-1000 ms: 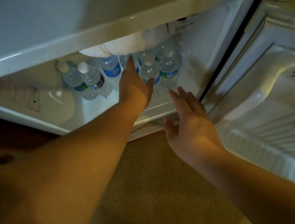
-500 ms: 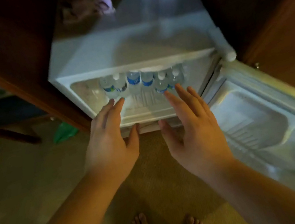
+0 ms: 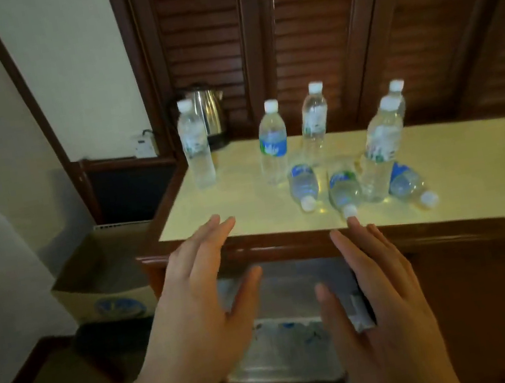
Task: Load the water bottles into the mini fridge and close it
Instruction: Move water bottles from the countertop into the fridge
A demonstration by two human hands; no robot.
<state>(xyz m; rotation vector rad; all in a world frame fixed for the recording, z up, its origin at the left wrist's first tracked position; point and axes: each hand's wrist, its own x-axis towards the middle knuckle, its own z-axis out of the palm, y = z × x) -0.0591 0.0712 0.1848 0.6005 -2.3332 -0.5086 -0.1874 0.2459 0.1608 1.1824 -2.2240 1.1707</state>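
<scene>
Head view: gaze up off the fridge interior of half a second ago, now on the cabinet top [image 3: 248, 212] with eight water bottles [image 3: 274, 147] on it, five upright, three lying near its front edge. Left hand [image 3: 197, 307] and right hand [image 3: 386, 299] empty, fingers spread, below that edge; mini fridge [image 3: 290, 345] blurred beneath. Likely next batch pickup; door not yet closed.

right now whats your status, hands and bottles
Left hand and right hand open, empty. Eight water bottles wait on the counter, three lying down. Nothing in the way.
</scene>
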